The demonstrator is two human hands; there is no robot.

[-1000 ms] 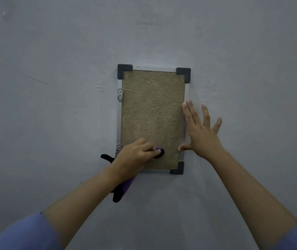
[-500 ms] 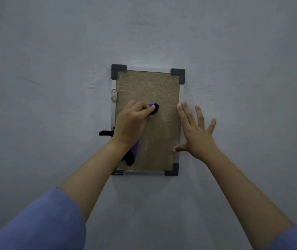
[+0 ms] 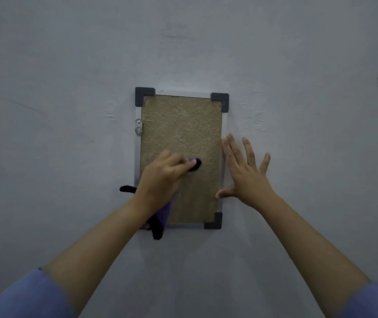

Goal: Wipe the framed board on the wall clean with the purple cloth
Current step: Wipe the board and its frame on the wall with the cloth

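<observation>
Left hand (image 3: 162, 177) grips purple cloth (image 3: 194, 163) against corkboard (image 3: 183, 125); right hand (image 3: 245, 175), fingers spread, seemingly steadies the frame. Keep strokes overlapping.

Grey painted wall (image 3: 68, 65) filling the view, faintly scuffed left of centre. Hung flat against it, upright, a framed board (image 3: 181, 138) with brown fibrous face, pale rails, dark corner caps, small metal hanger (image 3: 138, 127) on its left rail. Flat on the wall beside the right rail, an open-fingered right hand (image 3: 245, 173).

Plain grey wall (image 3: 68, 65) all around, with faint scuff marks (image 3: 111, 114) and a thin scratch (image 3: 26, 106).
</observation>
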